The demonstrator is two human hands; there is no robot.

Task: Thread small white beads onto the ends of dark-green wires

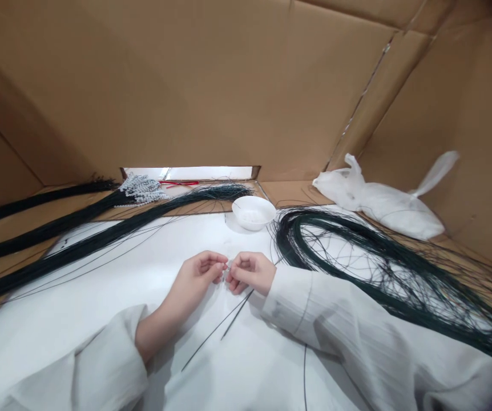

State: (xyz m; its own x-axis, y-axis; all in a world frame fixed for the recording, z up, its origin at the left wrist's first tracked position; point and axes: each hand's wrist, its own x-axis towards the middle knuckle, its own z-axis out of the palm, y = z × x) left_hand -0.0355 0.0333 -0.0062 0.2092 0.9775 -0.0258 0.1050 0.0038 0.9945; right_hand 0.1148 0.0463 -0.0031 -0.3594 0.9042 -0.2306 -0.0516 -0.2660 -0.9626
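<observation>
From the head camera, we are looking down at our two hands meeting at the middle of the counter (100, 297), which is covered in white. Our left hand (198, 274) is pinching something tiny between thumb and fingertips, too small to identify, and our right hand (250, 273) is closing its fingertips on the upper end of thin dark wires (229, 322) that are trailing back toward our body. The fingertips are nearly touching, probably because such fine work needs both hands steadying each other.

A small white bowl (253, 212) is sitting just beyond the hands, near enough to reach; what it is holding is hard to tell. To our right, a looped bundle of dark wires (357, 251) is curving along beside our right sleeve. To our left, straight wire bundles (79, 240) are lying fanned across the counter, with a white-tipped cluster (141, 189) at the far end. A white plastic bag (383, 202) is resting against the cardboard wall (229, 85).
</observation>
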